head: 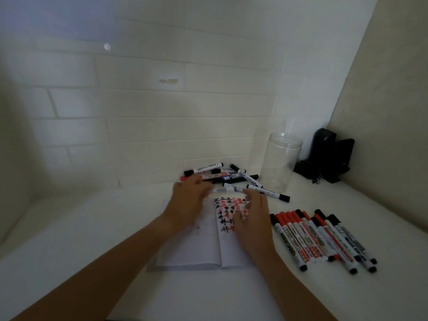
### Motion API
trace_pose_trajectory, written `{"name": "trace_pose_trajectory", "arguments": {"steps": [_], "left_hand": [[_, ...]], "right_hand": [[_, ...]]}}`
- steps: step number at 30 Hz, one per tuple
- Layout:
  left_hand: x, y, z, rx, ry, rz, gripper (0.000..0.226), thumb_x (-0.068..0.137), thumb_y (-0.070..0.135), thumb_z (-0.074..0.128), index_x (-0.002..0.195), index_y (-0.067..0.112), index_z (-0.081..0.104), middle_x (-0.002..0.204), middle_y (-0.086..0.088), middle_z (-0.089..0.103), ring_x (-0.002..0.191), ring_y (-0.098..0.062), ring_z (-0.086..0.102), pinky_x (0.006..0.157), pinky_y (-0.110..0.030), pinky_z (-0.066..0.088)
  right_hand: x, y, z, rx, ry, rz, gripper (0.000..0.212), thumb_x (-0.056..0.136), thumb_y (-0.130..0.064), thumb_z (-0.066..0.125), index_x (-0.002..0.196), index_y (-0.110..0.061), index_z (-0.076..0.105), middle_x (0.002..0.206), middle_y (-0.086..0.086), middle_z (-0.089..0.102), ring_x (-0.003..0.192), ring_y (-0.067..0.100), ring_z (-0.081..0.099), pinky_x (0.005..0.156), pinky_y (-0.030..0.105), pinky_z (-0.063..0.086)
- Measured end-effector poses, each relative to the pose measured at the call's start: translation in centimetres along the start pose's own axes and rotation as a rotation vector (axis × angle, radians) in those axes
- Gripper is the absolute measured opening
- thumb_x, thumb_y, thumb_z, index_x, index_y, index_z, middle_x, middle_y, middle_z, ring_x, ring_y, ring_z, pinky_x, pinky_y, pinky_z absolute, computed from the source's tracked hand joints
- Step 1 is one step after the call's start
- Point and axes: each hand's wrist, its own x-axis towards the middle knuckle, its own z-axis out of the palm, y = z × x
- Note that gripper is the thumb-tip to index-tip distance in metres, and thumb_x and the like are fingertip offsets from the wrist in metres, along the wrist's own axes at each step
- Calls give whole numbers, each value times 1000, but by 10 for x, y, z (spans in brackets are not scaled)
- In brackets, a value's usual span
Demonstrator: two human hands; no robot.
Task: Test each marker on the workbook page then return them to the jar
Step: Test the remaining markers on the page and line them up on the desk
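Testing mid-way, I judge. Left hand (188, 200) blurred at untested marker pile (231, 176) behind workbook (196, 253); grip unclear. Right hand (252, 218) flat on page. Next: pick one marker.

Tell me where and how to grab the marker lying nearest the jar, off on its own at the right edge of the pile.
Grip the marker mid-barrel, coming from above, fingers across its width. It lies flat and apart from the pile, its black cap toward the right, so the white barrel is exposed.
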Motion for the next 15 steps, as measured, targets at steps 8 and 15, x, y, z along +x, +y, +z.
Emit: {"name": "trace_pose_trajectory", "arguments": {"steps": [8, 15], "left_hand": [[-27, 22, 26, -265, -38, -38, 18, 103, 33, 47, 109, 24, 61, 89, 10, 60, 85, -7, 50, 76, -24, 41], [-28, 22, 29, -174, -99, -16, 40, 104, 44, 20, 85, 21, 47, 80, 10, 43, 77, -9, 37, 73, -27, 32]], "right_hand": [[-4, 12, -4, -159, -42, -128, 9, 95, -29, 68, 103, -33, 69, 97, -19, 67, 90, 3, 59, 97, 44, 44], [-4, 10, -5, -319, -12, -259, 20, 100, -35, 56, 115, -28, 68, 110, -8, 70, 104, 12, 62, 107, 42, 38]]}}
